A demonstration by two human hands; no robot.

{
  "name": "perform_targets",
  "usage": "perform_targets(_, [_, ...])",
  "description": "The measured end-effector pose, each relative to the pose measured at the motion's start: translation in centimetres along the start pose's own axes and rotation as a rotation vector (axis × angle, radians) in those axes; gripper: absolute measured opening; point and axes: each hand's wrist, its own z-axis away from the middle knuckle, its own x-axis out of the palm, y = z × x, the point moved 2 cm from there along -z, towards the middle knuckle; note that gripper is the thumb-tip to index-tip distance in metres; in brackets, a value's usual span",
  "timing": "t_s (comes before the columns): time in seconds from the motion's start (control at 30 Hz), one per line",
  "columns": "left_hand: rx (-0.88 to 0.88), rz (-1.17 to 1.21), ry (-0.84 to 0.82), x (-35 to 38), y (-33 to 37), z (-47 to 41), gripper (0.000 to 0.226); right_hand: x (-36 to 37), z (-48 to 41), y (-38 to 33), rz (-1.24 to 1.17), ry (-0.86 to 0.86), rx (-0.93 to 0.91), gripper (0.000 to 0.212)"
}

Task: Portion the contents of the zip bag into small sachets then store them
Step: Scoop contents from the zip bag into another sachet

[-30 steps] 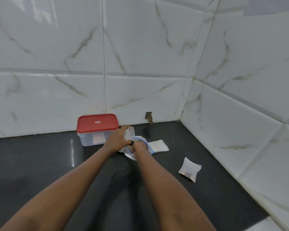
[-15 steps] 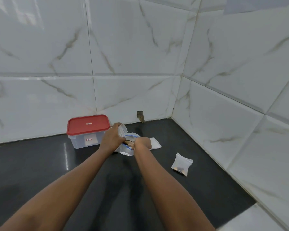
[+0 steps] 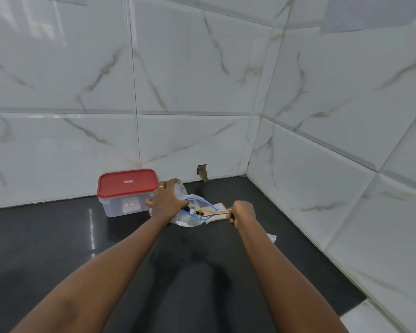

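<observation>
Head view, looking down at the corner of the black counter (image 3: 58, 236). My left hand (image 3: 167, 200) has its fingers curled round a small clear sachet (image 3: 180, 190) and holds it upright, mouth toward one o'clock, just above the zip bag (image 3: 181, 221). The bag lies crumpled on the counter under both hands, and its blue zip line curves open between them. My right hand (image 3: 243, 212) is closed in a fist round the handle of a wooden spoon (image 3: 214, 213). The spoon runs toward nine o'clock and lies nearly level, with a small dark heap in its bowl over the bag's mouth – close to the left hand but not at the sachet.

At ten o'clock from my left hand stands a clear box (image 3: 120, 206) with its red lid (image 3: 127, 185) on, touching or nearly touching my fingers – I cannot tell which. Flat sachets (image 3: 220, 205) lie under the spoon. The corner of a second sachet (image 3: 271, 237) shows at four o'clock from my right hand, beside the forearm.
</observation>
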Motion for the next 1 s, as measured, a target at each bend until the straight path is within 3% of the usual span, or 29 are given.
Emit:
perform_targets(0.2, [0.084,0.162,-0.031,0.7,-0.7,0.3,0.068,-2.4,1.0,-2.3,0.125,-0.112,-0.055,0.037])
perform_targets(0.47, [0.142,0.206,-0.139,0.6,-0.7,1.1,0.073,-1.3,3.4,-5.5,0.042,-0.148,-0.227,0.031])
perform_targets(0.6, [0.140,0.220,-0.146,0.4,-0.8,1.6,0.073,0.9,5.2,-6.0,0.255,-0.137,-0.461,0.022])
perform_targets(0.8, [0.100,0.230,-0.133,0.5,-0.8,1.7,0.073,2.8,7.7,-5.5,0.682,-0.034,-1.043,0.029])
perform_targets(0.9, [0.090,0.241,-0.132,0.6,-0.5,1.7,0.083,2.8,8.0,-5.2,0.792,-0.042,-1.170,0.029])
perform_targets(1.0, [0.096,0.261,-0.122,0.9,-0.3,1.8,0.077,2.5,8.2,-5.0,0.846,-0.052,-1.235,0.030])
